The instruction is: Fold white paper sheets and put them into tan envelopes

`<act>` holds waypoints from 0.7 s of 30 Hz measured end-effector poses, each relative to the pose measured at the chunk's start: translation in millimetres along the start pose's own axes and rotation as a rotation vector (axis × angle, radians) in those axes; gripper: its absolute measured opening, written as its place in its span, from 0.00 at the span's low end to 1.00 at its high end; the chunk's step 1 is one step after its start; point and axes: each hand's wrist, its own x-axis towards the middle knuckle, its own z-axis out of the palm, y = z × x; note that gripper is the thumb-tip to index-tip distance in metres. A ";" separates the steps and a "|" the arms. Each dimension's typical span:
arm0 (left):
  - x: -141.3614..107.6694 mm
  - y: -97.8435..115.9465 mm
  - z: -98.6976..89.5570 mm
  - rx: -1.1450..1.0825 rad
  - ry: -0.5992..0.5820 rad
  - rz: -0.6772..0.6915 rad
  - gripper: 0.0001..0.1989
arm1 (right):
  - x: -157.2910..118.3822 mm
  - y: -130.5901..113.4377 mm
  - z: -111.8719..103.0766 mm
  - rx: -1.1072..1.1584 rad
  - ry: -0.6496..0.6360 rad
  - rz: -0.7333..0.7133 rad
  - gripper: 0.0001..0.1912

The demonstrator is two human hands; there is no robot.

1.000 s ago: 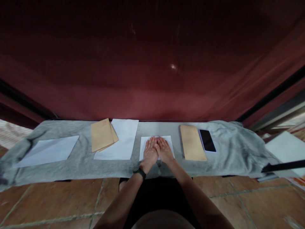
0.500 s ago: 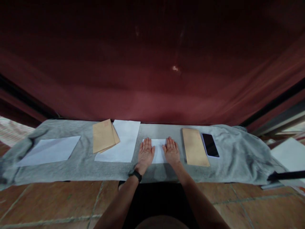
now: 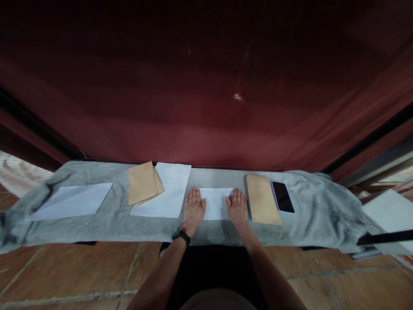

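Note:
A small white sheet of paper (image 3: 215, 204), perhaps folded, lies flat on the grey cloth (image 3: 222, 232) right in front of me. My left hand (image 3: 194, 208) rests flat at its left edge, fingers stretched out and pointing away from me. On the opposite edge lies my right hand (image 3: 238, 209), also flat with the fingers extended. Neither hand grips anything. Just right of my right hand is a stack of brown envelopes (image 3: 263, 199). To the left of my left hand, a larger white sheet (image 3: 171, 189) lies partly under more brown envelopes (image 3: 142, 184).
A phone (image 3: 283, 197) with a dark screen lies right of the envelope stack. Another white sheet (image 3: 72, 201) is at the far left. A dark red panel (image 3: 206, 107) rises behind the cloth. At the far right a white board or sheet (image 3: 390, 215) sits near a black bar (image 3: 387, 237).
My hands have slid apart, the left one leftward and the right one rightward, so more of the small white sheet shows between them. The camera view has shifted slightly.

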 end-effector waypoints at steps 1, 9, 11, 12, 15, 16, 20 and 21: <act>0.0 0.0 0.1 0.009 0.003 0.004 0.31 | -4.1 -4.2 -1.0 -0.026 -0.009 -0.026 0.36; -6.1 0.5 -8.6 0.037 0.047 0.084 0.30 | -45.0 -34.0 -3.8 -0.211 -0.202 -0.317 0.27; -16.3 3.8 -12.0 0.025 0.014 0.193 0.30 | -46.6 -34.6 -7.0 -0.235 -0.220 -0.310 0.27; -22.7 5.9 -13.3 0.014 -0.022 0.275 0.29 | -46.2 -34.5 -9.1 -0.249 -0.238 -0.305 0.27; -41.3 10.9 -15.7 -0.017 -0.169 0.511 0.30 | -43.5 -33.8 -15.3 -0.290 -0.314 -0.299 0.28; -46.0 11.6 -16.4 -0.021 -0.207 0.558 0.30 | -42.9 -33.2 -16.8 -0.298 -0.330 -0.294 0.29; -56.3 8.0 -20.6 -0.002 -0.234 0.596 0.33 | -44.4 -27.1 -19.8 -0.310 -0.311 -0.280 0.29; -57.7 6.5 -22.3 0.006 -0.229 0.603 0.33 | -45.5 -24.7 -20.2 -0.311 -0.295 -0.283 0.29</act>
